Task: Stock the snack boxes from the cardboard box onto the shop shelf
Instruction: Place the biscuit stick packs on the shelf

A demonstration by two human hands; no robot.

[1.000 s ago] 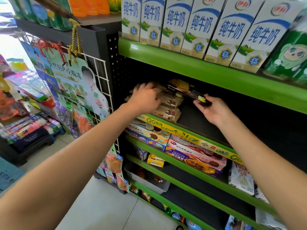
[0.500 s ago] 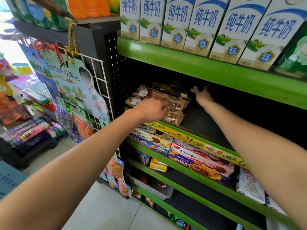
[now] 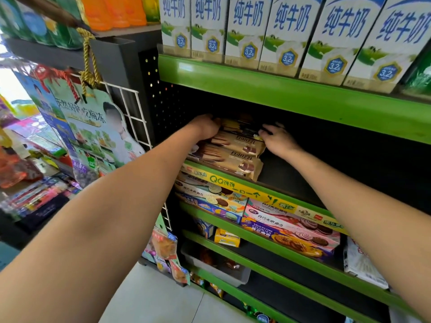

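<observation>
Head | left hand [image 3: 206, 127], right hand [image 3: 278, 139] outstretched | fingers grip top snack box [image 3: 240, 127]

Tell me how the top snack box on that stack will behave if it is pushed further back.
The top snack box is flat and lies on other boxes, so it will probably slide rather than tip. Its glossy carton may slip easily over the Franzzi box beneath. It looks light and stiff.

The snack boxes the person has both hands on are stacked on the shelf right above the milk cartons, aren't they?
Not above. The head view shows the stack of snack boxes on the shelf below the milk cartons, with the left hand and right hand on it.
</observation>
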